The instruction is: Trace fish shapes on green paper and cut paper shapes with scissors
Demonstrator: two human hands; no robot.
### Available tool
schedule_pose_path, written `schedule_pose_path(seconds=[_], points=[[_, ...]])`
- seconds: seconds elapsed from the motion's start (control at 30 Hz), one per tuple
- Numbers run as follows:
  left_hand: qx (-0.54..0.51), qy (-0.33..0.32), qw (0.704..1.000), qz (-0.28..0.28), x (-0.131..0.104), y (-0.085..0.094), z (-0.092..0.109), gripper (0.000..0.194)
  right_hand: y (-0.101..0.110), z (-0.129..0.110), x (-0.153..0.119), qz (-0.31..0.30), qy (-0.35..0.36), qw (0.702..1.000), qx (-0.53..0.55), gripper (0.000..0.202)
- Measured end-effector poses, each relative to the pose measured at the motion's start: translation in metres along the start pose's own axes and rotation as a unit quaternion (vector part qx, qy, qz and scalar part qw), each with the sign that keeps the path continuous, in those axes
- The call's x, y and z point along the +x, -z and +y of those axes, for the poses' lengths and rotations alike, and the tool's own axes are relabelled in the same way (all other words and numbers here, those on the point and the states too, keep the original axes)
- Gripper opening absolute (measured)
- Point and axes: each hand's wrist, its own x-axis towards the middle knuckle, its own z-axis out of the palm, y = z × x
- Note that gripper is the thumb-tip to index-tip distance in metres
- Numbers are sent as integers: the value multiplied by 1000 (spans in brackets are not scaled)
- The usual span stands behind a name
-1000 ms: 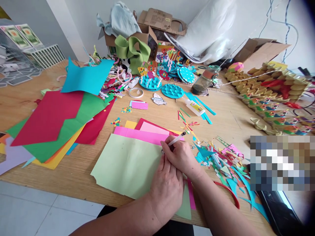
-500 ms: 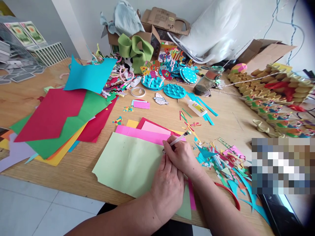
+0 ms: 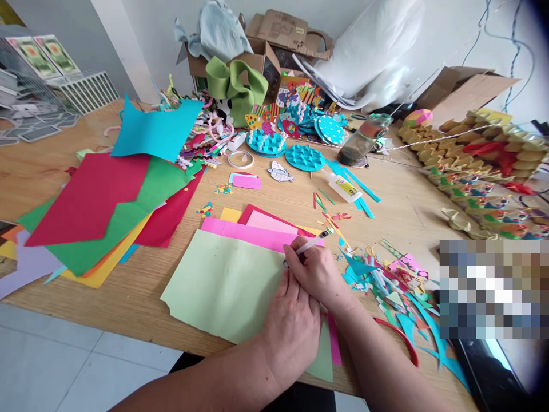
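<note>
Nearest to us, our left hand (image 3: 294, 332) lies flat, its fingers straight and close together, pressing on a pale green sheet of paper (image 3: 223, 286) that spreads out towards nine o'clock from it. Our right hand (image 3: 316, 274) rests across the left fingertips, curled closed around a white pen (image 3: 311, 244) whose dark end slants up towards one o'clock; its tip is down by the sheet's right part, though we cannot tell whether it touches. At four o'clock from our hands we see a curved red handle (image 3: 407, 340) and, farther that way, a dark phone (image 3: 480, 366), partly hidden. Bright paper scraps (image 3: 390, 280) lie heaped at three o'clock. A pink sheet (image 3: 257, 236) shows from under the green one at eleven o'clock, with a lighter pink piece (image 3: 270, 222) just beyond. At ten o'clock, a big red sheet (image 3: 90, 197) tops a fanned pile of coloured paper. Farther off we find a glue bottle (image 3: 345, 187) lying on its side at one o'clock, a paper fish (image 3: 281, 171) and a blue disc (image 3: 305, 158) at twelve, a roll of tape (image 3: 241, 159) at eleven and egg cartons (image 3: 472, 151) at two. Farthest, we see a white plastic bag (image 3: 373, 51) at one o'clock.
</note>
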Motion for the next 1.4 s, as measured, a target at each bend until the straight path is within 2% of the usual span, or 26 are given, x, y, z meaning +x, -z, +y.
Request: schedule_pose_path(seconds=[0.27,0.47,1.4], points=[[-2,-3,1000,-19,0,1,-1,47,-1,0,-1,20,2,1000,-3,25],[-3,-5,1000,-4,2,2,-1,45,0,2,-1,6,-1,1000,-7,25],[-6,-1,999,-37,-1,0,0,47,0,-1,-1,3,22,999,-33,25]])
